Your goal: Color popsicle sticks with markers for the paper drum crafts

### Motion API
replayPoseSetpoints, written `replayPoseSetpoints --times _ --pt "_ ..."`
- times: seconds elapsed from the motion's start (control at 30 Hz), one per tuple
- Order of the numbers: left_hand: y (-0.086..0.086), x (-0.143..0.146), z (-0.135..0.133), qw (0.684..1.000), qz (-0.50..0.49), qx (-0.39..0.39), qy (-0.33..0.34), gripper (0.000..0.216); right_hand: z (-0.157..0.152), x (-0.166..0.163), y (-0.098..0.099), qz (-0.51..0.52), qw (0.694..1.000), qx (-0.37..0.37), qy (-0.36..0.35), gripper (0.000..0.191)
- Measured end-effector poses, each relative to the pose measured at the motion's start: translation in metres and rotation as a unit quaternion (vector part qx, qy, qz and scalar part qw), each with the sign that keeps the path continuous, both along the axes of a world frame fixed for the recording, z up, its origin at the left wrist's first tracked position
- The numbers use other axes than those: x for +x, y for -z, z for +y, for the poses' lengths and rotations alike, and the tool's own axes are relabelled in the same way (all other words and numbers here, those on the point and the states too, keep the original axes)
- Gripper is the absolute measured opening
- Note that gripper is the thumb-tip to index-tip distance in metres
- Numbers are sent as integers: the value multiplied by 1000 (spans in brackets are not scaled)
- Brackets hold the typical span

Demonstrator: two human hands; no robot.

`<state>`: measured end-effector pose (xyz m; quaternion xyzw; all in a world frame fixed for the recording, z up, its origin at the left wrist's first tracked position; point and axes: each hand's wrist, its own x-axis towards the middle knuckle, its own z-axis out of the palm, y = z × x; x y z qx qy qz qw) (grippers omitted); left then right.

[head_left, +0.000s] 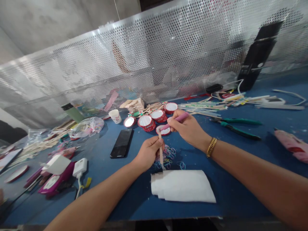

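My left hand (150, 152) is closed on a flat wooden craft stick (161, 152), held nearly upright between thumb and fingers. A purple pen (179, 118) is pinched in my right hand (186, 128), its tip at the top end of the stick; whether they touch I cannot tell. Behind that tip lies a round red-rimmed piece with a white top (165, 131). Small coloured rubber bands (169, 154) are scattered just beyond a folded white cloth or paper (184, 186), which lies in front of my hands.
A black phone (122, 143) lies left of my hands. Stacked red-rimmed rounds (145, 123) and a paper cup (115, 116) stand behind. Green-handled pliers (240, 128) and a pink tool (292, 144) are at right. White chargers (56, 165) lie left. A perforated metal screen (168, 57) bounds the back.
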<state>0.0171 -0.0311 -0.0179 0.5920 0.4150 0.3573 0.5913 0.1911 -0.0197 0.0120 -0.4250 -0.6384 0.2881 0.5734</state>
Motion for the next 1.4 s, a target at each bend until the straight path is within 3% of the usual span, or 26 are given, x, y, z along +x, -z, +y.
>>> replayPoseSetpoints --times 1.2,1.3,1.4 --pt "1 0 -1 1000 1 9 -1 50 5 1 6 26 1000 12 9 25" --pt "-2 0 -2 999 17 29 9 48 8 3 7 75 997 22 -17 20" --pt "-4 -1 -2 997 46 52 29 47 8 2 9 58 996 -1 -67 22"
